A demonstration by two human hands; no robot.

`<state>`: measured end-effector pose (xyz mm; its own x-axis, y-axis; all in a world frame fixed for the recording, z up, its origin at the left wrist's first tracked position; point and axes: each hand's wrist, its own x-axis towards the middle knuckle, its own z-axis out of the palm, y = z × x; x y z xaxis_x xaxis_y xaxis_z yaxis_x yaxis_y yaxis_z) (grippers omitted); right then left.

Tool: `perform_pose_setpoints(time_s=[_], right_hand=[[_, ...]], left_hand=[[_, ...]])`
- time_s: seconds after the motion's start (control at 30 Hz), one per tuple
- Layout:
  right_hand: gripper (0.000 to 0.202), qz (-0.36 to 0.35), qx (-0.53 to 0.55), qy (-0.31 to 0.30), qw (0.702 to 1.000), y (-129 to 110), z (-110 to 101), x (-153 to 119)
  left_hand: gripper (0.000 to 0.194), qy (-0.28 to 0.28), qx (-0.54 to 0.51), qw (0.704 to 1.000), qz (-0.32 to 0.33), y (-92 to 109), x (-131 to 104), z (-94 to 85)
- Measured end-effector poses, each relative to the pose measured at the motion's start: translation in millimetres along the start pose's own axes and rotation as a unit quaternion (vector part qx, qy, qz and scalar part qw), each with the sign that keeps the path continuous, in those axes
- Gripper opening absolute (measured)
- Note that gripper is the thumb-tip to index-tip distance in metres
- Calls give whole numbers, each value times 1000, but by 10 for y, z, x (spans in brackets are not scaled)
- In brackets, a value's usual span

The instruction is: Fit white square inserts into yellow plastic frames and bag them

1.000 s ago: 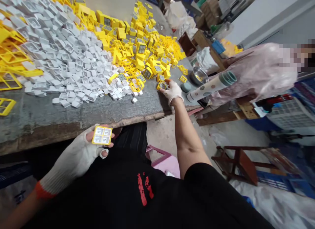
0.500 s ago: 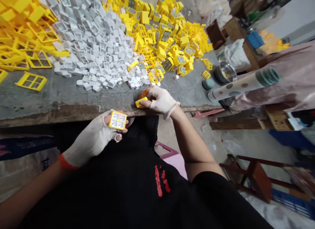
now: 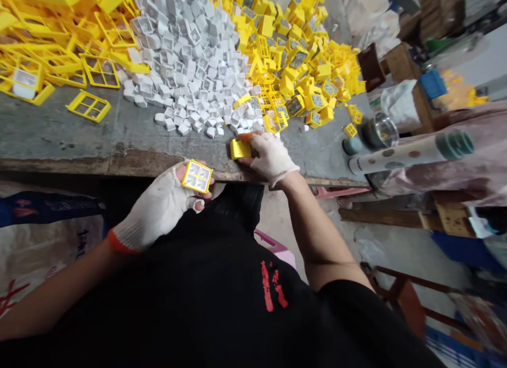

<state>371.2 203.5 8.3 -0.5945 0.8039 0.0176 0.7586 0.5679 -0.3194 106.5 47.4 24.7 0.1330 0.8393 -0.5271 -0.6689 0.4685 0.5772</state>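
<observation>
Here, over a worn grey tabletop (image 3: 134, 130), the white-gloved right hand (image 3: 272, 156) grips a yellow plastic block (image 3: 239, 149); leftward, the gloved left hand (image 3: 164, 201) holds a yellow-framed white square (image 3: 197, 177); pale floor (image 3: 278, 212) lies below.

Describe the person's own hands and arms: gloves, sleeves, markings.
Left hand: white knit glove, fingertips exposed, ribbed wrist, orange-red cuff edge. Right hand: white glove, fingertips exposed, ending at the wrist; no coloured edge visible. Forearms bare. Right sleeve short, black; left sleeve can't be made out.
</observation>
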Motion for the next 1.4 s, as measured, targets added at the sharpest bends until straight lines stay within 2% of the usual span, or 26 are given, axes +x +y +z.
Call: perform_pose_setpoints(time_s=[0.1,0.17,0.23,0.3,0.37,0.43,0.5,0.6,0.67,0.8,1.07,1.23,1.33,1.4], right_hand=[[64,-96,42,7,995,-18,15,-45],[66,-85,47,32,995,-27,13,-43],[64,-27,25,50,998,-66,13,-11],[66,16,-11,33,999,-149,24,37],[66,24,-35,2,999,-268,35,64],[63,-1,-18,5,1000,-390,24,30],[62,-54,50,41,996,-493,-22,-70],[61,-140,157,91,973,-610,-119,-253],[57,-173,177,107,963,-678,-161,-331],[56,-162,142,103,971,-783,-159,-355],[56,-158,137,95,973,-781,-111,-369],[54,-162,130,100,973,-776,-96,-422],[53,-188,127,103,969,-831,-11,-468],[50,-190,122,109,968,-873,89,-490]], left_hand=[[19,-6,2,1000,4,9,20,10],[18,-9,2,1000,1,6,28,21],[18,-8,-5,1000,3,1,31,34],[18,-2,-14,1000,8,-5,32,46],[20,8,-22,1000,12,-11,31,50],[22,13,-32,999,15,-21,33,39],[19,3,-45,999,14,-36,39,16],[18,-27,-63,998,15,-67,51,-19],[23,-40,-66,997,20,-85,55,-24],[30,-48,-52,997,25,-99,47,12],[20,-18,-17,999,38,-105,9,99],[34,-22,22,997,77,-159,-28,63],[42,-32,82,987,135,-168,-56,17],[44,-14,158,970,184,-146,-70,-4]])
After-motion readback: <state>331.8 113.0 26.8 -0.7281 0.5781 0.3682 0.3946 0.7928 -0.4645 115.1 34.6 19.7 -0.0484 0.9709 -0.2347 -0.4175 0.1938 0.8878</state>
